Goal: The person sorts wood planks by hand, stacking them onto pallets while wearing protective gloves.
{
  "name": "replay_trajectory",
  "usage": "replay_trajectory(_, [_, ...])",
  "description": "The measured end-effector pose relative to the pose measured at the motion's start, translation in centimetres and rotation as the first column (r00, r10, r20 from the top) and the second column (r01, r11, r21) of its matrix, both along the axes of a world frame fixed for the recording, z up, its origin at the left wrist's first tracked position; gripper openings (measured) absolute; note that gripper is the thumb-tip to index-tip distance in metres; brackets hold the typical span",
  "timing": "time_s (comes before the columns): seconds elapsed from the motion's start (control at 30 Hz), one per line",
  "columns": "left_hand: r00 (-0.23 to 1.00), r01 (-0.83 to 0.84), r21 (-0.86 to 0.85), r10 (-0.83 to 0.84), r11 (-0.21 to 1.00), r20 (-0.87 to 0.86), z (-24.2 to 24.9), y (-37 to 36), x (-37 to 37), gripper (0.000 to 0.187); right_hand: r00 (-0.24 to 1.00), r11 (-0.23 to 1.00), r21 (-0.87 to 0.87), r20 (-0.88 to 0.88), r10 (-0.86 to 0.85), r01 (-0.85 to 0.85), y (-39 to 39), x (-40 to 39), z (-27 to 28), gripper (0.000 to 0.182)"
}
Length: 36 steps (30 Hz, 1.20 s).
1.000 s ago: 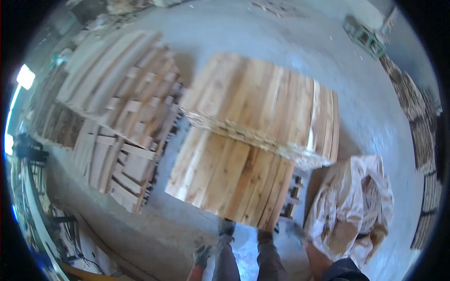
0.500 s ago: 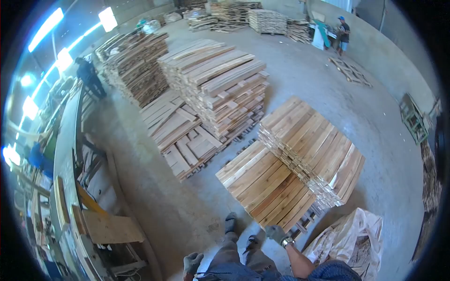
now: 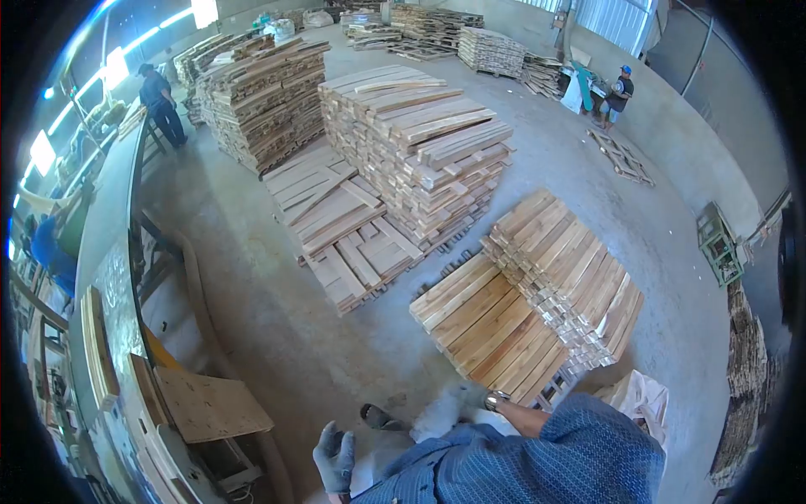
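Observation:
My left hand (image 3: 335, 459), in a grey glove, is raised at the bottom, fingers apart and nothing in it. My right hand (image 3: 464, 398), gloved and blurred, with a watch at the wrist, is beside the near edge of the lower stack of planks (image 3: 495, 328); its fingers are smeared by motion. Behind that lower stack rises a taller stack of planks (image 3: 571, 269), both on a pallet. A white sack (image 3: 648, 401) is at the right, partly hidden by my sleeve.
At left runs a long bench (image 3: 107, 244) with boards on it and a brown panel (image 3: 211, 406) beside it. A tall wood pile (image 3: 411, 151) stands ahead. One person (image 3: 161, 105) is by the bench; another (image 3: 619, 97) stands at the back right.
The view has turned and shifted. My left hand is higher and its fingers are more spread. My right arm now reaches across more of the view, and my sleeve covers part of the sack.

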<state>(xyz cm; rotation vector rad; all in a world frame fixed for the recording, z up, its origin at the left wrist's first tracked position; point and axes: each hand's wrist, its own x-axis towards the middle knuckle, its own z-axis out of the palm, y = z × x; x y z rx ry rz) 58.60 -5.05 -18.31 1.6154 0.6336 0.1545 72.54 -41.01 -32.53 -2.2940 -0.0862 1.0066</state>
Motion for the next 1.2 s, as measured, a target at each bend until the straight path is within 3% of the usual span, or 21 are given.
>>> replay_trajectory(0.13, [0.998, -0.053, 0.047, 0.050, 0.997, 0.049, 2.8, 7.8, 1.6, 0.045, 0.985, 0.987, 0.077, 0.111, 0.135, -0.144, 11.6, 3.9, 0.0, 0.056])
replay_trajectory(0.2, [0.995, -0.063, 0.181, 0.048, 0.981, 0.087, 5.0, 10.8, 2.8, 0.046, 0.956, 0.971, 0.015, 0.182, 0.231, -0.237, 18.3, 6.0, 2.0, 0.050])
replay_trajectory(0.27, [0.987, -0.112, 0.301, 0.073, 0.947, 0.140, 8.6, 12.8, 4.4, 0.046, 0.992, 0.963, 0.242, -0.013, 0.122, -0.115, 22.7, 7.5, 3.2, 0.046])
replay_trajectory(0.33, [0.979, -0.130, 0.383, 0.057, 0.915, 0.195, 11.0, 14.7, 5.8, 0.048, 0.977, 0.952, 0.234, -0.033, 0.212, -0.199, 26.9, 9.2, 7.9, 0.043])
replay_trajectory(0.37, [0.973, -0.129, 0.410, 0.035, 0.903, 0.228, 11.7, 15.7, 6.3, 0.050, 0.961, 0.931, 0.259, -0.030, 0.273, -0.257, 27.9, 10.5, 5.8, 0.039])
replay_trajectory(0.4, [0.967, -0.205, 0.412, 0.120, 0.888, 0.223, 12.3, 16.5, 6.6, 0.050, 0.946, 0.911, 0.278, -0.022, 0.324, -0.305, 28.5, 11.4, 3.7, 0.035])
replay_trajectory(0.47, [0.965, -0.111, 0.457, -0.014, 0.882, 0.262, 14.0, 18.5, 7.6, 0.057, 0.901, 0.873, 0.246, 0.002, 0.433, -0.421, 31.5, 13.1, 3.6, 0.035])
replay_trajectory(0.5, [0.966, -0.164, 0.455, 0.048, 0.875, 0.255, 14.8, 19.7, 7.9, 0.057, 0.887, 0.865, 0.210, 0.029, 0.461, -0.456, 32.9, 13.8, 4.0, 0.036])
replay_trajectory(0.6, [0.951, -0.240, 0.580, 0.068, 0.779, 0.302, 16.4, 24.7, 9.6, 0.067, 0.834, 0.815, 0.243, -0.040, 0.550, -0.526, 38.3, 16.6, 3.6, 0.036])
replay_trajectory(0.67, [0.926, -0.372, 0.718, 0.180, 0.589, 0.332, 17.8, 28.7, 11.0, 0.082, 0.800, 0.778, 0.272, -0.046, 0.598, -0.566, 42.4, 19.9, 1.2, 0.035])
replay_trajectory(0.7, [0.922, -0.384, 0.719, 0.201, 0.579, 0.330, 18.3, 31.0, 11.7, 0.082, 0.791, 0.767, 0.302, -0.063, 0.609, -0.567, 44.1, 21.2, 0.5, 0.035])
replay_trajectory(0.73, [0.922, -0.379, 0.785, 0.272, 0.489, 0.276, 18.5, 33.6, 12.4, 0.091, 0.780, 0.756, 0.307, -0.067, 0.623, -0.578, 46.2, 22.5, 1.9, 0.035])
replay_trajectory(0.77, [0.912, -0.360, 0.845, 0.340, 0.395, 0.229, 18.7, 36.4, 12.9, 0.101, 0.743, 0.702, 0.277, 0.076, 0.665, -0.656, 48.9, 24.1, 3.4, 0.034])
replay_trajectory(0.8, [0.911, -0.358, 0.851, 0.343, 0.384, 0.229, 18.9, 39.3, 13.5, 0.101, 0.692, 0.650, 0.237, 0.218, 0.688, -0.722, 51.8, 25.6, 5.1, 0.032])
replay_trajectory(0.87, [0.872, -0.323, 0.927, 0.439, 0.188, 0.215, 19.0, 45.2, 14.6, 0.104, 0.774, 0.719, 0.302, 0.125, 0.621, -0.626, 55.3, 28.2, 6.5, 0.030])
replay_trajectory(0.93, [0.853, -0.252, 0.955, 0.501, 0.153, 0.145, 18.8, 51.4, 15.7, 0.103, 0.786, 0.710, 0.337, 0.253, 0.564, -0.619, 58.0, 31.6, 7.1, 0.036])
replay_trajectory(1.0, [0.825, -0.176, 0.976, 0.560, 0.127, 0.076, 17.3, 57.6, 16.5, 0.102, 0.823, 0.744, 0.355, 0.215, 0.525, -0.567, 58.9, 33.9, 7.0, 0.033])
replay_trajectory(1.07, [0.710, -0.035, 0.999, 0.704, 0.007, 0.020, 15.5, 63.7, 17.2, 0.103, 0.880, 0.792, 0.388, 0.146, 0.453, -0.472, 59.9, 35.8, 6.9, 0.026])
replay_trajectory(1.1, [0.719, -0.037, 0.999, 0.695, 0.004, 0.023, 15.9, 66.1, 17.3, 0.103, 0.885, 0.796, 0.389, 0.150, 0.441, -0.463, 59.9, 36.4, 7.0, 0.026])
replay_trajectory(1.17, [0.571, 0.060, 0.978, 0.797, 0.200, -0.198, 16.2, 70.2, 17.6, 0.115, 0.896, 0.830, 0.335, 0.165, 0.413, -0.445, 58.7, 36.8, 7.4, 0.026])
replay_trajectory(1.2, [0.587, 0.062, 0.977, 0.784, 0.205, -0.202, 15.6, 72.5, 17.3, 0.115, 0.904, 0.841, 0.330, 0.165, 0.396, -0.428, 58.2, 37.0, 7.1, 0.026])
